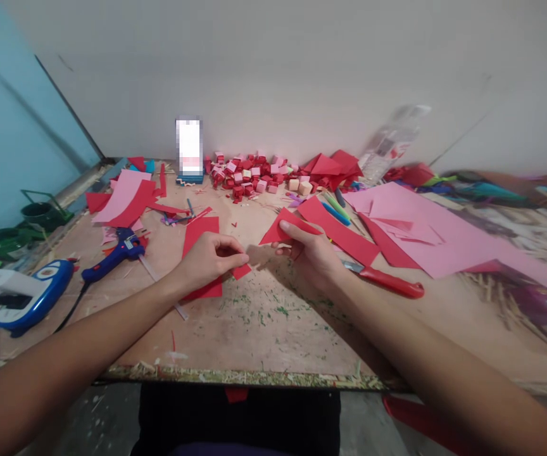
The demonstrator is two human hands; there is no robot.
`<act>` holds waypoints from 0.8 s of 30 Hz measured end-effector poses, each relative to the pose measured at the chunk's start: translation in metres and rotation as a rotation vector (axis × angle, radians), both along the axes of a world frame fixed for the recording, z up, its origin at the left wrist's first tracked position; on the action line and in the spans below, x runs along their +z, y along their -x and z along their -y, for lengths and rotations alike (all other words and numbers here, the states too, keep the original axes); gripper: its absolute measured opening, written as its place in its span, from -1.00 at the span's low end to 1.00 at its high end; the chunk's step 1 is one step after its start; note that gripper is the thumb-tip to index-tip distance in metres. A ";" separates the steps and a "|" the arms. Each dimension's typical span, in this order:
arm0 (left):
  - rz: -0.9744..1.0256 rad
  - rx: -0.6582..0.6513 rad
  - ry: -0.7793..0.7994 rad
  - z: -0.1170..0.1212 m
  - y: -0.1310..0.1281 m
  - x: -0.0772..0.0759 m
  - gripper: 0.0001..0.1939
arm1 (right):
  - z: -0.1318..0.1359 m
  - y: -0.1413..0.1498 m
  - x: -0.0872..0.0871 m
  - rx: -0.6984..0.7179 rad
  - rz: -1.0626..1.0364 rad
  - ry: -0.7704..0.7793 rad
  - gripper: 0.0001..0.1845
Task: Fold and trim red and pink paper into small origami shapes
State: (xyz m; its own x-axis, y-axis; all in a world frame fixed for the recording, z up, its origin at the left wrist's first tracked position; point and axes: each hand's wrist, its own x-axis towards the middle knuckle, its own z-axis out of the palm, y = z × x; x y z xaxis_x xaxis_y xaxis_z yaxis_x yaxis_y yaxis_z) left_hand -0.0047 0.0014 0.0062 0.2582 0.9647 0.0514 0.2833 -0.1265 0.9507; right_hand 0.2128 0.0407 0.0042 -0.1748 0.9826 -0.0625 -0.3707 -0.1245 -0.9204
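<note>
Between the thumb and fingers of my left hand (214,256) is a small piece of red paper (242,272). Beneath that hand, a larger red paper sheet (203,228) lies on the table, partly covered. My right hand (309,250) pinches a pointed piece of red paper (273,231), its thumb lying on top. The two hands are apart, and so are the pieces they hold. Close behind my right hand lies a red paper strip (340,228). A red-handled knife (392,281) rests just right of my right wrist, its blade partly hidden.
Many small red and pink folded paper cubes (254,174) are heaped by the wall, beside a phone (189,145) on a stand. A blue glue gun (114,253) lies left. Pink sheets (444,234), a plastic bottle (392,145) and pens (336,209) are on the right.
</note>
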 end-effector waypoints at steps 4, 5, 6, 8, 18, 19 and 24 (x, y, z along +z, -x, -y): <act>-0.016 0.013 -0.009 -0.001 0.000 -0.004 -0.90 | -0.004 -0.003 0.000 -0.019 0.003 0.004 -0.72; -0.013 0.023 -0.009 -0.001 -0.001 -0.004 -0.91 | -0.004 -0.004 0.000 -0.015 0.004 0.006 -0.72; -0.013 0.035 -0.012 -0.001 -0.001 -0.005 -0.89 | -0.004 -0.004 -0.001 -0.007 0.010 0.007 -0.73; -0.029 0.069 -0.033 0.000 -0.002 -0.004 -0.76 | -0.001 -0.002 -0.002 0.023 0.033 0.007 -0.75; -0.073 0.000 -0.076 0.005 -0.009 0.002 -0.77 | 0.014 0.004 0.001 0.240 0.159 -0.011 -0.69; -0.075 0.014 -0.083 0.005 -0.008 0.003 -0.76 | 0.012 0.002 0.001 0.229 0.159 -0.010 -0.68; -0.077 0.092 -0.087 0.005 -0.006 0.003 -0.72 | -0.001 -0.008 -0.002 0.117 0.260 -0.027 -0.63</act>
State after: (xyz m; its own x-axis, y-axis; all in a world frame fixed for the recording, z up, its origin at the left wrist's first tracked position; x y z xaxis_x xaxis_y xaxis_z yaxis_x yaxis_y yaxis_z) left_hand 0.0014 -0.0036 0.0093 0.1753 0.9773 0.1191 0.3688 -0.1773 0.9124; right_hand 0.2211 0.0414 0.0020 -0.2689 0.9585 -0.0946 -0.1066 -0.1273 -0.9861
